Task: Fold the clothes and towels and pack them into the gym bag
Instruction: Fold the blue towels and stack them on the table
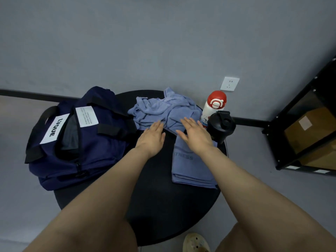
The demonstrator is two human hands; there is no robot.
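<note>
You are reaching both hands out over the round black counter (156,197) toward the messy towel (163,110) at the far side. Your left hand (151,138) is lying flat with its fingers (157,125) straight and close together, holding nothing, its tips right at the towel's edge. Your right hand (195,136) is flat too, fingers a little spread, holding nothing, hovering over the far end of the folded towel (192,166). The bag (78,139) is sitting on the left side of the counter with its zip open. Two bottles are standing at the right, one white (213,106) and one black (221,125). It looks like you are starting on the messy towel. Next you should be grabbing its edge, pulling it near, and spreading it flat for folding.
</note>
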